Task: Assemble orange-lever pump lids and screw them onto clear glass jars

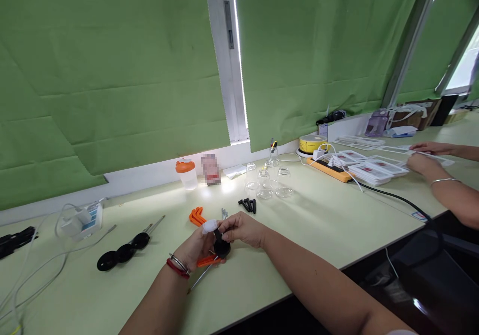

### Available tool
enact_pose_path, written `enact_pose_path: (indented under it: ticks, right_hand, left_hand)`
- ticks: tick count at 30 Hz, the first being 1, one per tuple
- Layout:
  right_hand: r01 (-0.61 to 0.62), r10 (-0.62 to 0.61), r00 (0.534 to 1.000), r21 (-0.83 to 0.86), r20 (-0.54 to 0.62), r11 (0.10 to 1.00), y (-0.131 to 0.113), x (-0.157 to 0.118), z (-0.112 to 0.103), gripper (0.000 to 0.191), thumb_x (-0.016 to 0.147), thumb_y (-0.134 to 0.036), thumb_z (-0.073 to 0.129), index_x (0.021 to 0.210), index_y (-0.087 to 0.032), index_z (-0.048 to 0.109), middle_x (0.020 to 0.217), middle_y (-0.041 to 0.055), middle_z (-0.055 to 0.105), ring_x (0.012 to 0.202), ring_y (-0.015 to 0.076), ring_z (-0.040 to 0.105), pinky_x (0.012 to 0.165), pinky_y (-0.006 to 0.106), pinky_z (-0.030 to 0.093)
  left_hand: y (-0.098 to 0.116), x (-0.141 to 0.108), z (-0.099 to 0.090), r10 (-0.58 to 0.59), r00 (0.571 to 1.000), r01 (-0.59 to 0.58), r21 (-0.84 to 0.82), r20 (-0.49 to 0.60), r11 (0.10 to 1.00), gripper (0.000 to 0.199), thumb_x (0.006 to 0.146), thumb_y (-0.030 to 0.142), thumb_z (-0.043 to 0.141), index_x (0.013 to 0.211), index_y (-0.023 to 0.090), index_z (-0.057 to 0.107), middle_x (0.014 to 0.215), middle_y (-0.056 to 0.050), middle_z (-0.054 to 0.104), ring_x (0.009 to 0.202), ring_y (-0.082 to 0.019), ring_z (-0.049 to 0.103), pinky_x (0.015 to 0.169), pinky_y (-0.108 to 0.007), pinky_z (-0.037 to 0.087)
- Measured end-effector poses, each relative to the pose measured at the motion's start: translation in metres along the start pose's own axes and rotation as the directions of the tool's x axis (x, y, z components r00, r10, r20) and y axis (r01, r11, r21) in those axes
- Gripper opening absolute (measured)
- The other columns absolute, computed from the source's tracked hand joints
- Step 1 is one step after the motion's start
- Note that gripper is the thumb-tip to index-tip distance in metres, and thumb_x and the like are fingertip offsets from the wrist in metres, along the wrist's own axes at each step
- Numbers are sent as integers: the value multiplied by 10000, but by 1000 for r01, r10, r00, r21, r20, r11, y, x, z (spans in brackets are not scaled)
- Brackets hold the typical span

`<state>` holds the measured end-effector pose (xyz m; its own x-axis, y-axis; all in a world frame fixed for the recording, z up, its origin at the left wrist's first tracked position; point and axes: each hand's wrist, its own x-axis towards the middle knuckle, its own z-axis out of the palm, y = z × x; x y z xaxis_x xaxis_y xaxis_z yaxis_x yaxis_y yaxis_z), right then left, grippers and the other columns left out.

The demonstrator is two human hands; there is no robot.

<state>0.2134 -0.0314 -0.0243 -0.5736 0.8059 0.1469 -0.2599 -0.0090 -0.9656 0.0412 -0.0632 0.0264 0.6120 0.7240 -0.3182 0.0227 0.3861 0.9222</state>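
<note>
My left hand [197, 246], its thumb tip wrapped in white, is closed around a black round part [222, 248] with a short black stem. An orange piece [206, 260] and a thin metal rod [201, 278] stick out beneath that hand; whether they join the black part I cannot tell. With bent fingers, my right hand [245, 229] pinches the black part near its stem. Just beyond the hands lie angled orange pieces [196, 216], small metal rods [224, 213] and short black elbow-shaped pieces [248, 205].
Three black discs with metal rods [125, 251] lie at left, near cables and a power strip [87, 220]. Glass jars [265, 185] and an orange-lidded cup [186, 175] stand behind. At right, another person's hands [424, 163] handle white cards near an orange-edged strip [329, 170].
</note>
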Motion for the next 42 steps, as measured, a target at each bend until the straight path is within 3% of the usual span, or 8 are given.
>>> enact_pose_path:
  ticks: [6, 20, 28, 35, 42]
  right_hand:
    - [-7, 6, 1000, 41, 20, 999, -2, -1, 0, 305, 544, -231, 827, 802, -124, 707, 705, 4, 662, 606, 100, 557, 590, 254, 421]
    - [-1, 1, 1000, 46, 12, 999, 1, 0, 0, 304, 536, -234, 837, 787, -120, 708, 688, -2, 652, 608, 98, 568, 614, 258, 435]
    - [-3, 3, 1000, 63, -2, 998, -1, 0, 2, 315, 506, -237, 848, 737, -124, 666, 737, 1, 652, 651, 107, 578, 646, 268, 455]
    - [3, -3, 1000, 61, 0, 998, -1, 0, 1, 324, 503, -234, 848, 740, -119, 660, 784, 15, 653, 680, 110, 576, 683, 286, 457]
    - [6, -7, 1000, 101, 10, 995, -3, -1, 4, 347, 494, -228, 855, 767, -120, 671, 760, 10, 662, 700, 118, 595, 729, 306, 461]
  left_hand:
    - [1, 1, -2, -18, 1000, 18, 22, 6, 1000, 432, 748, 576, 491, 953, 195, 497, 846, -67, 624, 577, -226, 639, 412, -240, 379]
    - [-1, -1, -1, 2, 1000, -2, -76, -5, 997, 439, 764, 519, 510, 1090, 227, 489, 859, -61, 622, 603, -236, 649, 438, -257, 390]
    - [-2, 0, -2, -2, 1000, 1, -52, -17, 999, 387, 771, 516, 506, 1030, 229, 478, 707, -25, 595, 597, -245, 651, 431, -248, 391]
    - [-1, -2, 0, -1, 1000, 0, -37, -15, 999, 401, 762, 535, 507, 1013, 227, 460, 824, -54, 623, 565, -229, 642, 423, -250, 379]
    - [-5, -1, -5, 3, 1000, -4, -104, -2, 995, 368, 768, 556, 515, 919, 222, 476, 767, -28, 609, 593, -229, 641, 540, -309, 434]
